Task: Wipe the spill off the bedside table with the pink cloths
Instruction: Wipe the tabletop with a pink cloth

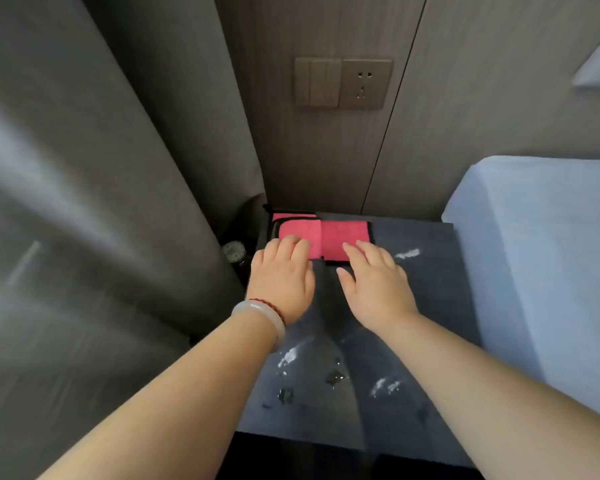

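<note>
We find the bedside table (pixel 426 306) wet and not yet wiped. The spill (pixel 333 375) lies mainly as scattered puddles and droplets toward the near edge. One further wet streak (pixel 407 253) sits toward the right edge, just beside the right hand (pixel 374 282).

The pink cloths (pixel 323 233) lie folded side by side at the far left corner, close to the wall panel. A further strip of pink shows behind them; we cannot tell whether it is a separate cloth.

The left hand (pixel 281 275) lies palm down on the left cloth. Its fingers are gently bent and laid on top, and we see nothing pinched. The right hand is also palm down, with the fingers straight and slightly spread and the tips touching the near edge of the right cloth. It has hold of nothing.

We judge the step in hand to be the taking up of the cloths, one per hand; wiping proper has not begun.

The next move calls for each hand to close on or press down its cloth and draw it back to the puddles by the near edge. The streak at the right should not be overlooked. The bed (pixel 534 254) stands against the right edge, so we advise working the water inward, not over that side.
</note>
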Demonstrator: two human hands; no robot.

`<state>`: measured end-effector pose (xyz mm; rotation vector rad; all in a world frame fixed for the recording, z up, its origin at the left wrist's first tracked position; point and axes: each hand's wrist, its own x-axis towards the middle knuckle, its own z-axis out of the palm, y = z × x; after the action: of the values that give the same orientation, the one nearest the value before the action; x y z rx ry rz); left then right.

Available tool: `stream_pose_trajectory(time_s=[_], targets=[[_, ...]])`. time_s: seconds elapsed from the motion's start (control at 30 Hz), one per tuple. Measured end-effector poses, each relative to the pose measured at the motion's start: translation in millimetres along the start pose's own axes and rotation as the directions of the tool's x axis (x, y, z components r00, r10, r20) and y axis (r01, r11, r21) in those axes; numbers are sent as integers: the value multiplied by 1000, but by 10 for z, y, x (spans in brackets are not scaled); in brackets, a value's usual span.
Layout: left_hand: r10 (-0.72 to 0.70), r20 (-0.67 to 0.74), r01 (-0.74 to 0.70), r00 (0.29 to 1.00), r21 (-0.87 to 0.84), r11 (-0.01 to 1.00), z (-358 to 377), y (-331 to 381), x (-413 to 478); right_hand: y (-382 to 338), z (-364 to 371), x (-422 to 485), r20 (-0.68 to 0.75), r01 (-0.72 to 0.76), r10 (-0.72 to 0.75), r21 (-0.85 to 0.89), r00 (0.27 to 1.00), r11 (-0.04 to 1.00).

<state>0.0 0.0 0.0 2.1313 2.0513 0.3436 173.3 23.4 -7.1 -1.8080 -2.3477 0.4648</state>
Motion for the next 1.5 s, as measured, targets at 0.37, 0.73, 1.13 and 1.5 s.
stream_pose_trajectory(time_s=[0.37,0.73,1.13,1.5], targets=[[16,-25,-15,1000,42,999,514,-112,-325,118,564,-224,-27,-5,4,-48,1000,999],[56,-50,-52,997,78,996,657,-136,-649,198,826,-766,-3,-68,68,-2,998,998],[45,46,-49,998,107,993,966,-334,-184,283,955,-519,-14,-38,39,31,999,999],[-44,117,33,992,97,995,1132,-396,716,292,1011,421,1,-101,101,-9,995,995]])
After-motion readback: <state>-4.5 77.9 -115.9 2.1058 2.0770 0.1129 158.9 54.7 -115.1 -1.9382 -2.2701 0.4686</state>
